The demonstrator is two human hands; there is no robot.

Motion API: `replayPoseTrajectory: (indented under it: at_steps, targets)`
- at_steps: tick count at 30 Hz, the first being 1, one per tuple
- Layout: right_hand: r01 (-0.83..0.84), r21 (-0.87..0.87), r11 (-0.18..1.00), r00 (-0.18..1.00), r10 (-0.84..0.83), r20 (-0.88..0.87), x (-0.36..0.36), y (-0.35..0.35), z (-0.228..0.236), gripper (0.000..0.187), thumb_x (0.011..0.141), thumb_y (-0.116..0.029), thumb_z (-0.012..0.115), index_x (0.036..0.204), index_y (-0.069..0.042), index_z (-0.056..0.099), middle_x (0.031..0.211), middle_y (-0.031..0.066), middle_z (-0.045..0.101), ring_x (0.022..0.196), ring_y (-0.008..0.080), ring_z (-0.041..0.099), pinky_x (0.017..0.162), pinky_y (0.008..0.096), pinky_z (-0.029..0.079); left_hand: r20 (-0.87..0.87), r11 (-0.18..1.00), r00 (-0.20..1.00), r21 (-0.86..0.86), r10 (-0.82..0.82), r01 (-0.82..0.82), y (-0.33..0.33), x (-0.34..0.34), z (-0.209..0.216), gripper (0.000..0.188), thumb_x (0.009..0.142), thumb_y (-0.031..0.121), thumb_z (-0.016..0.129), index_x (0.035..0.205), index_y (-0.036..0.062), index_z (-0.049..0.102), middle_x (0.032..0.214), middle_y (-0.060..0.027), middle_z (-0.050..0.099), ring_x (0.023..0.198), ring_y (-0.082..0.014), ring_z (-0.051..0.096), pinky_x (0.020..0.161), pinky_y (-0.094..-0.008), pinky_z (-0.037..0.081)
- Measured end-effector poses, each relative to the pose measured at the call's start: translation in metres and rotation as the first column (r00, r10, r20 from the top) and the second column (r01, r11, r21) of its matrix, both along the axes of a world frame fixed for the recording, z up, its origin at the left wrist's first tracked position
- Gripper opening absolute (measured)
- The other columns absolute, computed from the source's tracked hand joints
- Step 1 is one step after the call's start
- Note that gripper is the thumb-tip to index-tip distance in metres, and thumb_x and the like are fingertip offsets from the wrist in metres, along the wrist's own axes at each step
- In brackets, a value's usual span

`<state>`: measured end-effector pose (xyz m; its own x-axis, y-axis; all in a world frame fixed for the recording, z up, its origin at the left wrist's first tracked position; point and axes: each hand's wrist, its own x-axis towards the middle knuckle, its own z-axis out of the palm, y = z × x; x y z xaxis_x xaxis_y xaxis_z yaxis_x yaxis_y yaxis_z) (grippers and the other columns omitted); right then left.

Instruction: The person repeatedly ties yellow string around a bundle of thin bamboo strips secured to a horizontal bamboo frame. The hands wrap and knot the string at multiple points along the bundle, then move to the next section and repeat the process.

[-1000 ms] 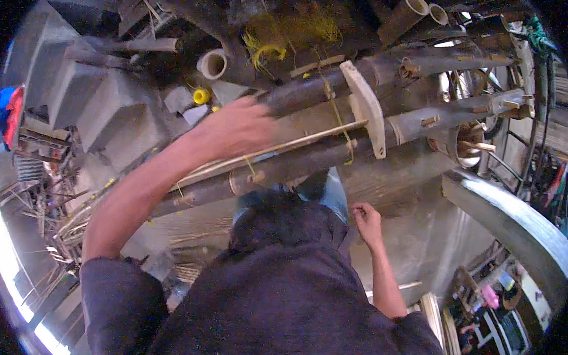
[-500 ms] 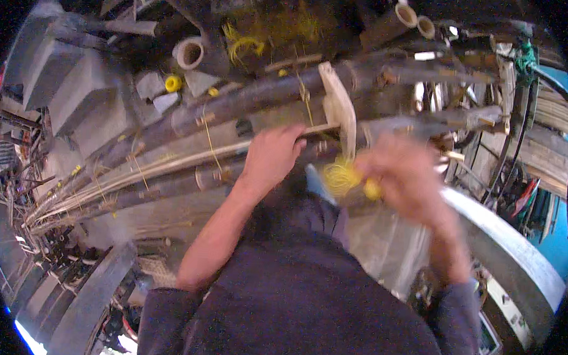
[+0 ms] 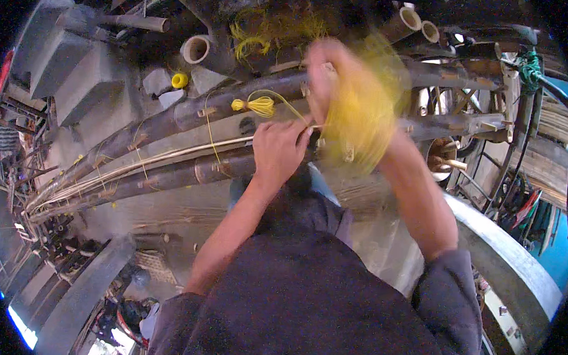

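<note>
My left hand (image 3: 279,148) is closed round the right-hand end of long, thin pale strips (image 3: 202,149), which look like split bamboo. They run left between two long dark bamboo poles (image 3: 178,122). A tied yellow string bundle (image 3: 255,105) shows over the far pole, and a strand runs from it to my left fingertips. My right hand (image 3: 328,70) is smeared by motion just beyond and right of the left, its fingers unreadable. A wide blur of yellow string (image 3: 364,117) spreads beside it. Behind this, only bits of a pale wooden crosspiece (image 3: 349,153) show.
Yellow ties (image 3: 210,132) cross the poles at intervals. Beyond them lie a yellow string roll (image 3: 180,80), a cut bamboo tube (image 3: 195,49) and loose yellow string (image 3: 252,41). Grey concrete steps (image 3: 77,70) stand far left. Green cord (image 3: 530,71) wraps a post at right.
My right hand has swung up and leftward, across the crosspiece. The yellow bundle, earlier at that hand, now shows left of it over the far pole. My left hand keeps its hold.
</note>
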<state>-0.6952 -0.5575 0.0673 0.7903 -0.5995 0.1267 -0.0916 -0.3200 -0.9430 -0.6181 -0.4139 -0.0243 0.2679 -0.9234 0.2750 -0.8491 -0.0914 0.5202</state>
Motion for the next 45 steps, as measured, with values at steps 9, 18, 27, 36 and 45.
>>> replayPoseTrajectory:
  at_steps: [9, 18, 27, 36, 45]
  targets:
    - [-0.13, 0.063, 0.99, 0.865, 0.144, -0.481, -0.067, 0.162, -0.116, 0.014, 0.09, -0.019, 0.051, 0.104, -0.014, 0.052, 0.072, 0.0155, 0.064, 0.066, 0.0386, 0.063, 0.06, 0.0507, 0.049, -0.907, 0.97, 0.42, 0.096, -0.006, 0.221, -0.097, 0.034, 0.071, 0.036, 0.099, 0.035, 0.045, 0.089, 0.0044, 0.061, 0.074, -0.0024, 0.059, 0.064, -0.0079, 0.048, 0.06, -0.0264, 0.038]
    - [-0.3, -0.195, 0.934, 0.878, 0.191, -0.438, -0.071, 0.173, -0.095, 0.041, 0.079, -0.017, 0.061, 0.119, -0.013, 0.053, 0.093, 0.0144, 0.065, 0.088, 0.0367, 0.063, 0.076, 0.0463, 0.052, -0.846, 0.869, 0.479, 0.403, 0.234, 0.287, -0.207, 0.137, -0.027, 0.053, 0.09, 0.057, 0.046, 0.098, 0.0087, 0.066, 0.086, -0.0081, 0.065, 0.077, -0.0156, 0.06, 0.067, -0.0314, 0.049]
    - [-0.106, 0.933, 0.344, 0.994, 0.001, 0.113, 0.066, 0.307, -0.027, 0.081, 0.084, -0.017, 0.065, 0.149, -0.009, 0.017, 0.103, 0.0113, 0.06, 0.087, 0.0231, 0.063, 0.077, 0.0323, 0.051, -0.204, 0.919, 0.976, 0.365, -0.08, 0.152, -0.002, 0.339, 0.04, 0.047, 0.09, 0.046, 0.056, 0.118, 0.0097, 0.063, 0.109, -0.0145, 0.068, 0.103, -0.0315, 0.064, 0.089, -0.0374, 0.048]
    - [-0.1, -0.198, 0.975, 0.883, -0.005, -0.47, 0.211, 0.267, 0.077, 0.007, 0.085, -0.007, 0.063, 0.088, -0.007, 0.069, 0.073, 0.0095, 0.058, 0.073, 0.0242, 0.06, 0.067, 0.0372, 0.048, -0.279, 0.951, 0.95, 0.229, -0.139, 0.206, 0.207, 0.329, 0.018, 0.028, 0.089, 0.03, 0.058, 0.106, 0.0084, 0.066, 0.093, -0.0157, 0.068, 0.088, -0.0353, 0.064, 0.077, -0.0451, 0.05]
    - [-0.127, -0.431, 0.893, 0.606, -0.274, -0.747, 0.376, 0.13, -0.041, 0.051, 0.088, -0.047, 0.051, 0.106, -0.003, 0.067, 0.109, 0.0216, 0.066, 0.103, 0.0388, 0.062, 0.088, 0.0461, 0.05, -0.204, 0.997, 0.977, 0.029, -0.06, 0.067, 0.197, 0.311, -0.004, 0.02, 0.087, 0.032, 0.061, 0.086, 0.0147, 0.071, 0.078, -0.0165, 0.067, 0.074, -0.0367, 0.064, 0.066, -0.0471, 0.051]
